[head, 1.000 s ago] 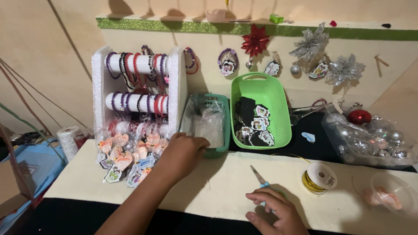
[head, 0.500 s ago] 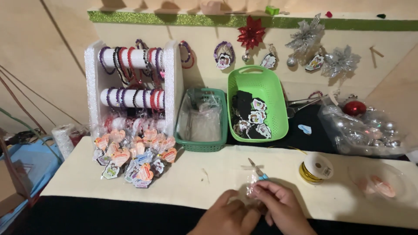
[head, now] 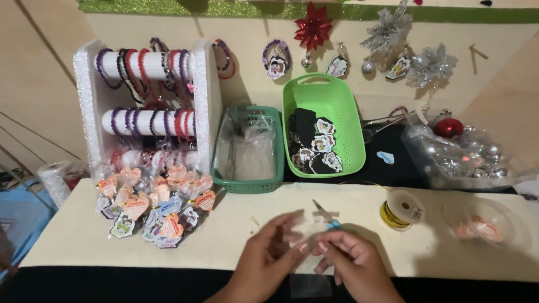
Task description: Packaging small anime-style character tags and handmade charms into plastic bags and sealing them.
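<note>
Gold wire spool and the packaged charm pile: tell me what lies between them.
In the head view, both hands pinching a clear bag, small scissors behind them; otherwise bare tabletop.

You have a small clear plastic bag [head: 306, 238] pinched upright between your fingertips, its lower part hanging past the bench [head: 224, 235] edge.

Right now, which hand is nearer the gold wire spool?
Right. The right hand sits just left of and below the gold wire spool; the left hand is farther left.
</note>
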